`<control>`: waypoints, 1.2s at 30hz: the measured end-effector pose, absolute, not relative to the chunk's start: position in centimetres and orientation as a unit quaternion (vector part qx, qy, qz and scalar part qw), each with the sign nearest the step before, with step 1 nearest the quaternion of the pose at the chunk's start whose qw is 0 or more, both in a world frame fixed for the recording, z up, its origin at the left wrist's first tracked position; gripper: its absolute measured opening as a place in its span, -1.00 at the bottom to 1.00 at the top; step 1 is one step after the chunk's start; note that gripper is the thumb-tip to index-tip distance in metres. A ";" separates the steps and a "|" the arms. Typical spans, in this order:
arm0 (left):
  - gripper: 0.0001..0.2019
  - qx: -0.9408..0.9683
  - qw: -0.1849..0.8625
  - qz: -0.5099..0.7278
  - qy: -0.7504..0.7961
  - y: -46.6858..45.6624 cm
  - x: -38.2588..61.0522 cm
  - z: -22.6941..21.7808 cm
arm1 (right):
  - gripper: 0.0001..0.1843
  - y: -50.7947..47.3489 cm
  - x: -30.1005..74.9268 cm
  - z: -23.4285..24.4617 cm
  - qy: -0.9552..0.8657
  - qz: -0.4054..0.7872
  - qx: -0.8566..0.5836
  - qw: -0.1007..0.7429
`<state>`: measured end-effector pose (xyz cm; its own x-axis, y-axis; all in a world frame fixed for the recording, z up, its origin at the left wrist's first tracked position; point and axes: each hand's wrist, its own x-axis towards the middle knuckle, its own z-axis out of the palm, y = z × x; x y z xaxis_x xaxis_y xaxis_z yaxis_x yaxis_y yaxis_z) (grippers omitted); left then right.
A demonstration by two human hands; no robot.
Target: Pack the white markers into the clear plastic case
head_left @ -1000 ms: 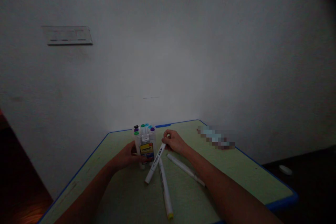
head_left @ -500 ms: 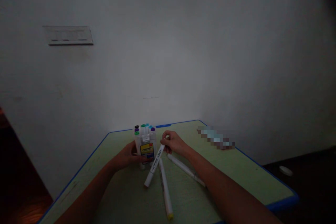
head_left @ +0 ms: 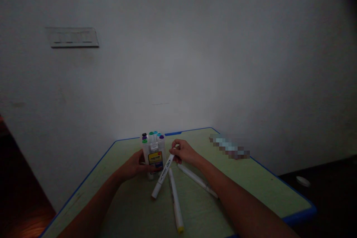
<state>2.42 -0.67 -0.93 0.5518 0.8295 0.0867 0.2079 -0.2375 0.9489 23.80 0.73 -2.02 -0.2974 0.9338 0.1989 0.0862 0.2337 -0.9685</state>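
My left hand (head_left: 139,166) is wrapped round the lower left side of a clear plastic marker case (head_left: 155,148), its thumb across the yellow and blue label. Several markers with green, black, purple and light blue ends stand upright in the case. Between the fingertips of my right hand (head_left: 180,151) is the upper end of a white marker (head_left: 164,174), which slants down to the left in front of the case. A yellow-ended marker (head_left: 176,204) lies on the table just right of it. Another white marker (head_left: 196,179) lies partly hidden by my right forearm.
The pale green table (head_left: 125,200) has a blue edge, and its far side lies near a grey wall (head_left: 178,63). A pixelated flat item (head_left: 230,146) rests near the right edge. A switch panel (head_left: 74,38) is on the wall. A white object (head_left: 303,181) sits beyond the table at right.
Almost nothing differs. The case and the held marker have shifted very slightly to the left in view, and both hands keep their holds.
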 end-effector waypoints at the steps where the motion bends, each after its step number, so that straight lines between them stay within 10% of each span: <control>1: -0.48 0.723 0.502 0.310 0.359 -0.6 2.4 -1.0 | -0.84 0.7 23.8 -2.0 -0.649 0.478 -0.394 0.443; 36: -0.50 0.724 0.511 0.300 0.353 -1.0 2.7 -0.5 | -0.84 0.9 24.0 -2.4 -0.673 0.468 -0.393 0.416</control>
<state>2.66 -1.04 -0.52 0.5701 0.8182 0.0737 0.2050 -0.2286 0.9517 24.00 0.91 -2.43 -0.3446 0.9189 0.1918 0.1409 0.2526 -0.9573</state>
